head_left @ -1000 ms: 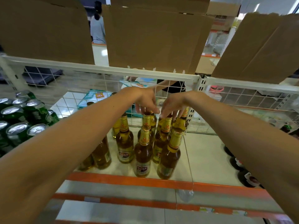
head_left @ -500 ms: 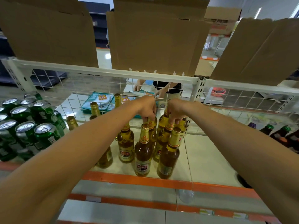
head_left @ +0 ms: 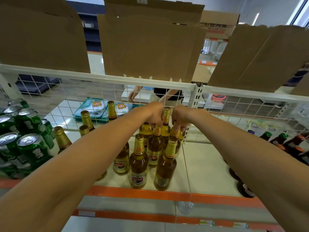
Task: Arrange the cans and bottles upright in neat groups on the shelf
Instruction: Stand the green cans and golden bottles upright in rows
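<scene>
Green cans [head_left: 28,148] stand packed upright left of the amber bottles [head_left: 138,163] in the middle of the shelf [head_left: 205,163]. Since a second ago both hands have sunk slightly among the rear necks. The left hand [head_left: 153,114] pinches one foil neck and the right hand [head_left: 181,117] another, so the back rows are likely being squared up. The bottles are capped, full of golden liquid. Right of them, dark bottles [head_left: 282,141] look ungrouped.

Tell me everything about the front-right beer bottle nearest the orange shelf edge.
The front-right bottle is clear glass filled with golden liquid, with gold foil wrapping its neck and cap and a pale label low on its body. It stands upright on the white shelf, close beside its left neighbour; nothing grips it.
</scene>
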